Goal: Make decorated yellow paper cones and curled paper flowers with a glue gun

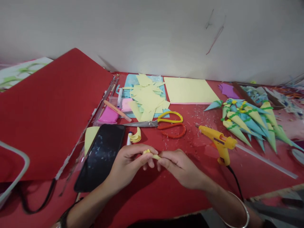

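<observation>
Above the red table, my left hand and my right hand meet over a small pale yellow paper strip. The left thumb and fingers pinch its end, where the paper looks bunched or rolled. On the other end, the right thumb and forefinger are closed. Part of the strip is hidden by the fingertips. Just beyond the left hand lie several curled yellow paper strips beside a white marker. Scissors with one yellow and one red handle lie farther back.
A yellow glue gun lies at right, its cord running toward me. Behind it are several paper cones. Cut yellow paper is piled near the wall by a yellow sheet. A black phone lies left, near a red board.
</observation>
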Demonstrator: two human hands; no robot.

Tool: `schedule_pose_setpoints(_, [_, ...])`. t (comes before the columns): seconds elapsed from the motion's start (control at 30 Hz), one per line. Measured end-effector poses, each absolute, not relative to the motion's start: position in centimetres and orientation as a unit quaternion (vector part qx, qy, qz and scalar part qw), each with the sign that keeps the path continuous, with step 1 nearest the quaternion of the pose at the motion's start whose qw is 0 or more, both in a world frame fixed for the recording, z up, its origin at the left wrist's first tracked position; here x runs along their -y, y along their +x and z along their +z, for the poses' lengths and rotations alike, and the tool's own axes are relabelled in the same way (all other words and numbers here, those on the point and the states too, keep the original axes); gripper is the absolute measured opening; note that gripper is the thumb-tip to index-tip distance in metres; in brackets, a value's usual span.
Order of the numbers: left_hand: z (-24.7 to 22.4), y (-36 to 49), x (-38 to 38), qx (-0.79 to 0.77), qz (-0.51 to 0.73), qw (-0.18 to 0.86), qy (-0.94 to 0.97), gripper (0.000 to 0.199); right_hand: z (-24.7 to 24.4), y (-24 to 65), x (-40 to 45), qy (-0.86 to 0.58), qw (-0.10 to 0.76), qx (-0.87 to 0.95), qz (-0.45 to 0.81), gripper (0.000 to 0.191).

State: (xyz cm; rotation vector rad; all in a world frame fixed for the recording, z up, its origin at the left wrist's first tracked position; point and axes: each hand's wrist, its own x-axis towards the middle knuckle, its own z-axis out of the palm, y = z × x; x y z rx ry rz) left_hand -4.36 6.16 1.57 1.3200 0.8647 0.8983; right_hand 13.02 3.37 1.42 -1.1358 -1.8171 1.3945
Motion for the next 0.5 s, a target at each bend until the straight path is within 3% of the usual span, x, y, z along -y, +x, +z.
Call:
schedule_pose_setpoints(0.27, [1.3, -4.8, -6.3, -0.301, 0.362, 0.699, 0.538, 0.017, 0.0, 12.8, -3.4, -0.291, 0.281, 0.427, 0.809, 0.034])
schedule_pose_setpoints(0.5, [0.1, -5.7, -5.9, -0.234, 0.29, 0.812, 0.449, 0.044, -0.7, 11.1, -3.1, -0.131, 0.249, 0.301, 0.911, 0.032])
